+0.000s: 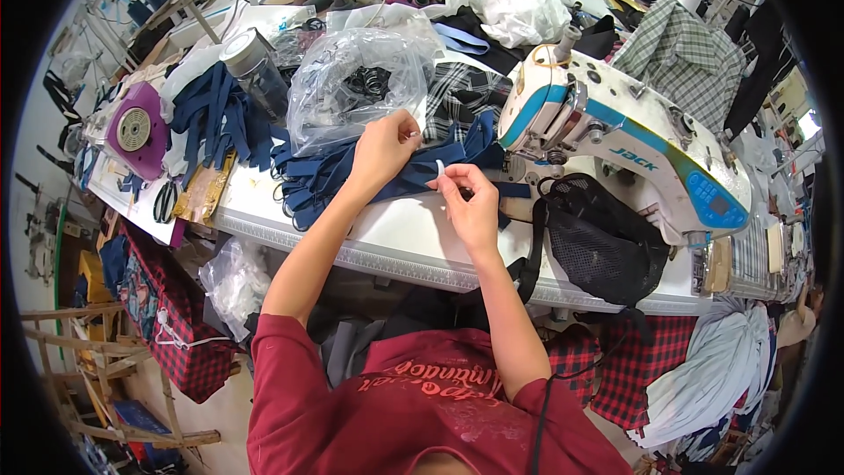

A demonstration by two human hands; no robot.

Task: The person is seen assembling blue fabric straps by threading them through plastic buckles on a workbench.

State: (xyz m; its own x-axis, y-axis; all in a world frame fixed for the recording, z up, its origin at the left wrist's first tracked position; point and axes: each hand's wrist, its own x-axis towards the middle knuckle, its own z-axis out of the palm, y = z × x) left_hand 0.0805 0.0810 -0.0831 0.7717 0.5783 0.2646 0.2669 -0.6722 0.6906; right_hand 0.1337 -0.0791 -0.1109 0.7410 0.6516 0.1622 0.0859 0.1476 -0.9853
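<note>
My right hand [468, 202] is closed in a pinch on a small white piece [440, 167] that sticks up from the fingertips. It is too small to name more exactly. My left hand [385, 151] is beside it, fingers curled together; what they hold, if anything, does not show. Both hands are over a pile of navy fabric strips [321, 178] along the front of the sewing table [400, 227]. Behind the left hand sits a clear plastic bag [330, 70] with black ring-like items [369, 82] in it.
A white and blue sewing machine [607, 114] stands to the right, a black mesh bag [602, 242] in front of it. At left are a clear jar [257, 75], more navy strips [215, 114], a purple device [138, 130] and black scissors [164, 202]. Plaid cloth [681, 57] lies behind.
</note>
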